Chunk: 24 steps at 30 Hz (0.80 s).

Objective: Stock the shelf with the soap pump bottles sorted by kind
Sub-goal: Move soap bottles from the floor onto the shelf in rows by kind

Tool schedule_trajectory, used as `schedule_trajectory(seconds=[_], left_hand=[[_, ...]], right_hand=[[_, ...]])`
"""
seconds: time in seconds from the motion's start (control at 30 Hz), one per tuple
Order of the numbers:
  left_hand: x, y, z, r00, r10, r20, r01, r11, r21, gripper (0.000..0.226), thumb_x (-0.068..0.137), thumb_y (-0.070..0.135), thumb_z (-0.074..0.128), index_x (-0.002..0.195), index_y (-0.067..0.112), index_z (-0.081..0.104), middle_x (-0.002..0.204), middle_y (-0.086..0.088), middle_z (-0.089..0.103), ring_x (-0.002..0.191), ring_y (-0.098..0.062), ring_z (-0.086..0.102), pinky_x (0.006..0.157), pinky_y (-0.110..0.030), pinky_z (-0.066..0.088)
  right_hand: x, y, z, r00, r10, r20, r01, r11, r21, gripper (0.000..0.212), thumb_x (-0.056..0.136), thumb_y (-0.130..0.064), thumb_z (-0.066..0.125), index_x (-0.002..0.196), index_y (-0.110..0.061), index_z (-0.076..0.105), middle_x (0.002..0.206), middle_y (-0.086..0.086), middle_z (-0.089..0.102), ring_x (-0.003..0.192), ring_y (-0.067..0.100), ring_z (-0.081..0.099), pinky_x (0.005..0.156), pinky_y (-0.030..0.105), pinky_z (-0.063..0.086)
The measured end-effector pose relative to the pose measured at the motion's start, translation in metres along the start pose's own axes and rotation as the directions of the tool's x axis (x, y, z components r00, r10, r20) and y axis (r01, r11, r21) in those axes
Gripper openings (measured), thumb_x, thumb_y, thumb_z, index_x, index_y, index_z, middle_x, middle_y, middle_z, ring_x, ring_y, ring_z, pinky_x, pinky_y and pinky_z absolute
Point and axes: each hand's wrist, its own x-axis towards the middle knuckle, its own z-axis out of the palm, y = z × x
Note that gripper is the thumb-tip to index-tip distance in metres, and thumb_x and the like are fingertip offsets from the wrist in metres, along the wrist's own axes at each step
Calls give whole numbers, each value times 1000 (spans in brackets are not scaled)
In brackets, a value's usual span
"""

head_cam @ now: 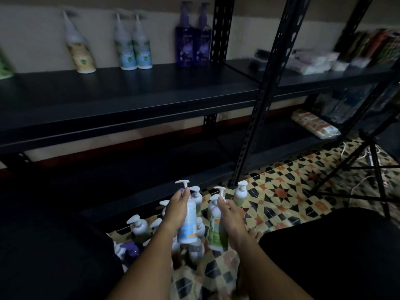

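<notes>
My left hand [176, 207] grips a white pump bottle with a blue label [188, 224], lifted above the floor. A white pump bottle with a green label [217, 231] is held by my right hand [230, 215]. Below them several pump bottles [138, 227] stand clustered on the tiled floor, one of them purple [129, 252]. On the black shelf [129, 94] stand a yellow-label bottle [81, 53], two blue-label bottles [133, 48] side by side, two purple bottles [193, 44], and a green-label one [4, 66] at the left edge.
Black slotted uprights [266, 92] divide the shelving. The right bay holds white packs [311, 61] and a wrapped pack [313, 124] on the lower board. A tripod [372, 161] and cables stand on the patterned floor at the right. A lone bottle [240, 193] stands near the upright's foot.
</notes>
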Motion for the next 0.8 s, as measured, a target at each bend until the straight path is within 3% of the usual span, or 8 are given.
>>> schedule_trajectory(seconds=[0.03,0.1,0.2,0.3,0.43,0.53,0.67,0.8], left_hand=[[-3,-3,1,1000,-6,8,6,1000,29,60,101,62,48,126,9,63,121,-17,68,115,-32,65,102,-46,48],[-10,-6,0,1000,-18,7,18,996,86,51,102,63,45,117,19,66,111,-9,71,107,-24,66,101,-44,48],[-21,-4,3,1000,12,13,-13,997,83,53,91,69,60,97,17,64,88,-6,69,86,-23,68,82,-39,51],[-23,-2,3,998,25,59,-32,993,111,49,72,51,90,102,21,64,95,-3,74,89,-21,73,73,-34,58],[-17,-4,4,1000,0,15,-5,948,319,83,48,49,94,116,28,53,108,-2,67,99,-22,67,76,-35,56],[-22,-1,3,996,10,-84,18,946,323,65,56,32,92,101,24,47,100,-4,65,85,-20,65,65,-31,50],[-26,0,1,990,30,-138,1,975,222,56,64,21,94,99,11,51,93,-5,67,72,-13,62,55,-24,44],[-22,-3,0,995,66,-72,-57,991,123,43,82,33,87,98,13,52,94,-10,70,85,-24,71,72,-40,58]], right_hand=[[1,2,0,1000,11,-1,-11,1000,-17,45,90,-69,57,101,-26,65,109,9,70,106,32,66,101,59,51],[2,5,1,999,40,-1,-40,999,-18,51,94,-67,54,117,-22,59,121,8,66,112,30,64,104,58,50],[0,9,2,995,91,33,-91,996,-1,91,71,-76,75,139,-22,48,137,2,59,121,29,63,102,55,53],[2,15,1,997,60,50,-55,994,-95,82,54,-50,93,122,-28,52,124,5,66,109,26,68,94,54,58],[3,18,0,1000,-11,-5,10,987,-161,77,43,-44,90,109,-30,53,113,4,68,103,26,67,89,55,58],[-1,16,0,998,-38,-53,29,985,-172,68,45,-42,89,103,-31,56,105,3,69,97,28,67,86,55,58],[-5,13,-2,991,-71,-116,56,991,-124,63,56,-35,95,108,-28,59,107,1,70,99,25,68,88,51,58],[-7,9,-5,989,-100,-108,89,991,-95,57,70,-31,93,116,-23,60,110,3,71,98,23,70,89,50,59]])
